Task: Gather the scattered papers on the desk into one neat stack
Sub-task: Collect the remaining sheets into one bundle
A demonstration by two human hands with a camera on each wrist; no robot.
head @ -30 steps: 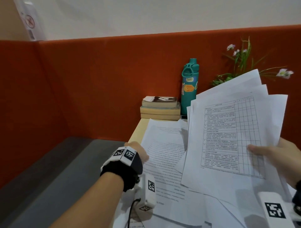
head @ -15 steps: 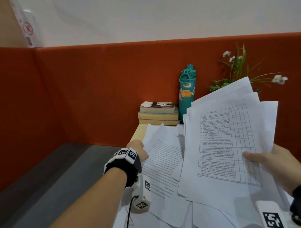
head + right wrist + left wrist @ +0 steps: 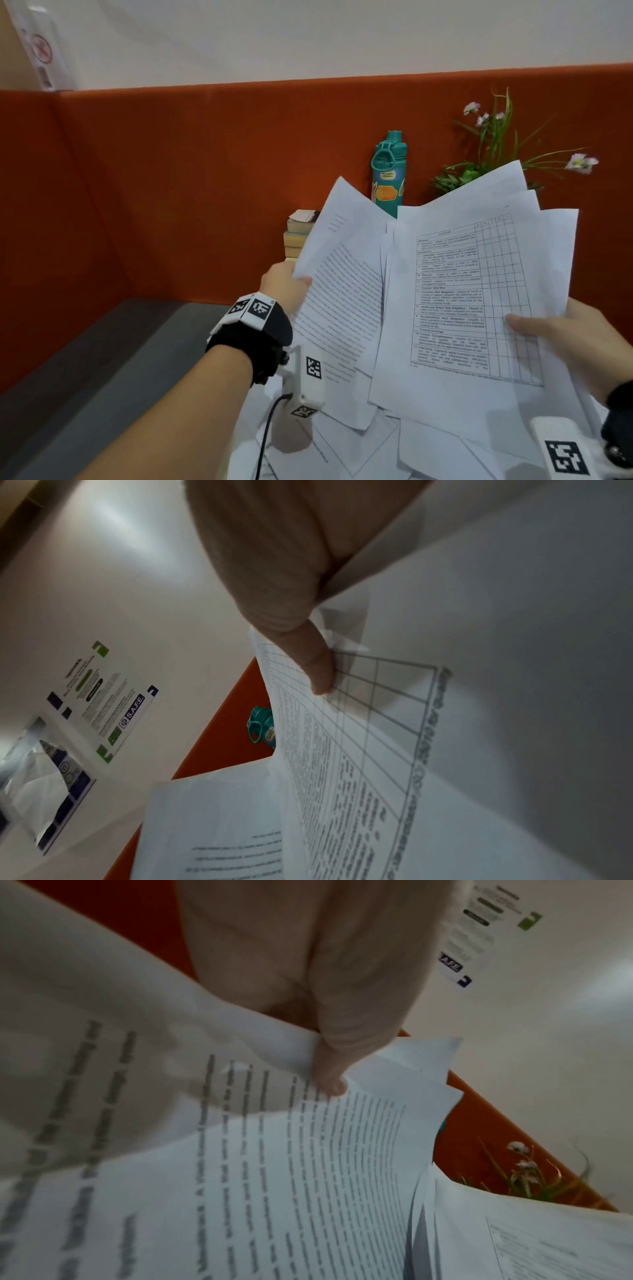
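papers: a text sheet (image 3: 342, 284) is being pinched at its left edge by the left hand (image 3: 284, 287), a fanned bundle (image 3: 479, 291) is being clamped by the right hand (image 3: 561, 335), more sheets (image 3: 359, 442) are lying loose on the worktop | handling: judged light, floppy, slippery; edges are best being gripped | room: orange partition (image 3: 205, 171), teal bottle (image 3: 388, 171), books (image 3: 298, 236), plant (image 3: 493, 150) are standing behind

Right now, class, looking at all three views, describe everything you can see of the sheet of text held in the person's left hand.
The text sheet is thin white paper, printed with dense lines of dark text too blurred to read. It is lifted off the desk and tilted, its top corner pointing up toward the teal bottle. The left hand pinches its left edge, thumb on the printed face. Its right side lies behind the fanned bundle with the grid form held by the right hand. It bows slightly.
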